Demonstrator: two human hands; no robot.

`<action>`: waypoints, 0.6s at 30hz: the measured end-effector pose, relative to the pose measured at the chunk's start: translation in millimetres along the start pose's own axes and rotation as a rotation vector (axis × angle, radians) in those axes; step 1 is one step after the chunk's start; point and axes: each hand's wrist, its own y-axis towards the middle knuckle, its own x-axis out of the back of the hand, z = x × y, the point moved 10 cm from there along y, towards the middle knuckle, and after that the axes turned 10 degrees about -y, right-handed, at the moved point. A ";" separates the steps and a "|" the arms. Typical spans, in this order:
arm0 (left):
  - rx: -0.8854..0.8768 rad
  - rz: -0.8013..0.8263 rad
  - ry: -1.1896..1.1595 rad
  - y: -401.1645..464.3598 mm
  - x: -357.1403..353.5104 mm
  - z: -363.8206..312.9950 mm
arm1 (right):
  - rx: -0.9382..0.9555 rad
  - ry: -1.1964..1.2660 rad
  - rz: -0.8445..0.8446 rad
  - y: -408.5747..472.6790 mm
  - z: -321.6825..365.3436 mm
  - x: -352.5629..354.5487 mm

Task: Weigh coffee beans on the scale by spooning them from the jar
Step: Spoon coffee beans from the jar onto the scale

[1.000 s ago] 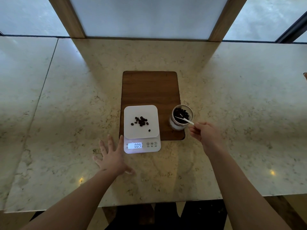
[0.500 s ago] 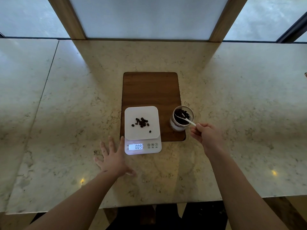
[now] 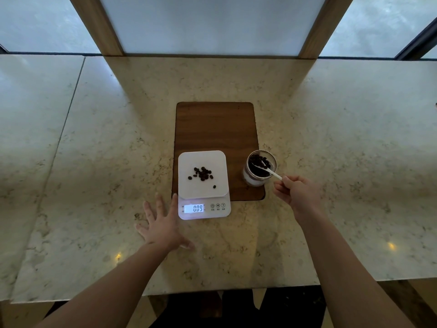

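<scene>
Coffee beans point(image 3: 202, 174) sit in a small dark cluster on the white platform of the scale point(image 3: 203, 184), one bean lying a little apart toward the near right corner. We read 009 on the lit display point(image 3: 194, 208) at the front of the scale, with three round buttons point(image 3: 217, 205) beside it.

More beans fill the glass jar point(image 3: 259, 168), which stands upright on the wooden board point(image 3: 216, 129), just to the right of the scale. The scale's far part rests over the board's near left area, while its display end reaches onto the marble counter point(image 3: 94, 162).

We see the right hand point(image 3: 298, 194) pinching the handle end of a white spoon point(image 3: 266, 170), fingers curled closed around it. The spoon slants up and to the left over the jar's rim, its bowl down inside among the beans. Whether it carries any beans, we cannot tell.

The left hand point(image 3: 162, 224) lies flat on the counter, palm down, fingers spread wide and holding nothing. Its index fingertip comes just beside the scale's left edge, near the display corner.
</scene>
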 end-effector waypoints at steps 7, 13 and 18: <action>0.007 0.004 -0.001 -3.4 1.1 -2.3 | -0.011 0.027 0.018 -0.5 -2.4 1.1; 0.004 0.007 -0.003 -4.7 1.2 -3.6 | -0.025 0.032 0.018 -1.9 -2.8 2.0; -0.001 0.010 -0.008 -4.8 -0.5 -3.4 | -0.007 0.015 0.024 -5.8 5.1 0.9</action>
